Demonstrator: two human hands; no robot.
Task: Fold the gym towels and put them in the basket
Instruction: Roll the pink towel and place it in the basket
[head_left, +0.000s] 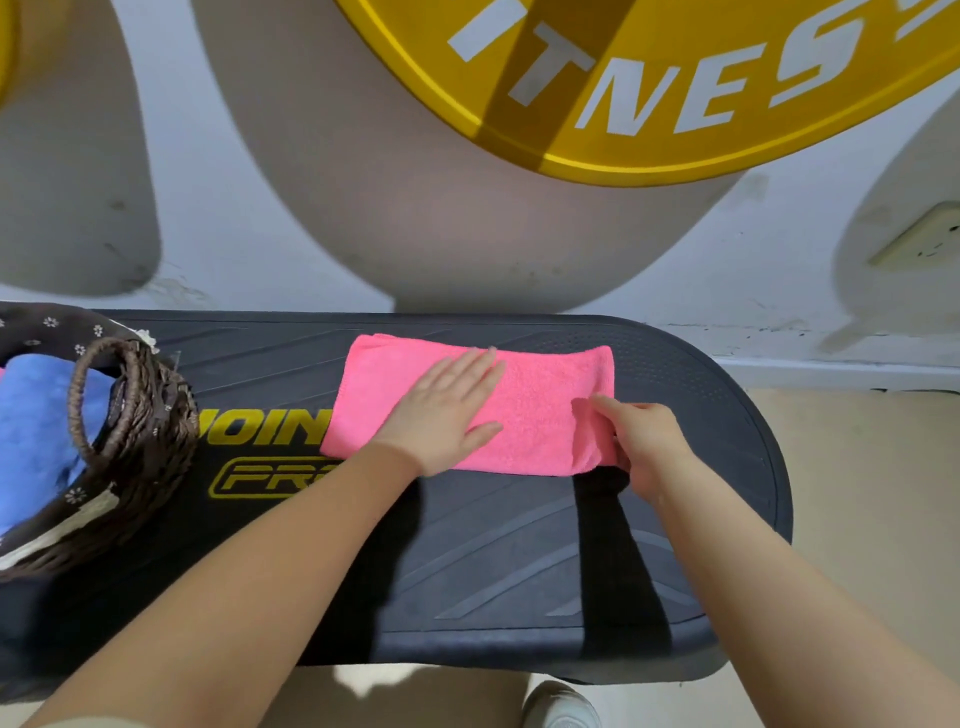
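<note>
The pink towel (524, 410) lies on the black desk (519, 545), well to the right of the basket (140, 415). The left hand (441, 410) presses it flat with straight fingers. The right hand (644, 441) pinches its right end. This looks like folding; next, bring that end over to the left.

**What is staying out of sight**

The left edge is cutting off the basket (130, 415) and the blue towel (36, 431) inside it. The pink towel (540, 395) is covering part of the yellow lettering (260, 428). The right hand (647, 447) is hiding its own lower fingers behind the towel's end. The yellow disc (649, 78) is running past the top edge.
</note>
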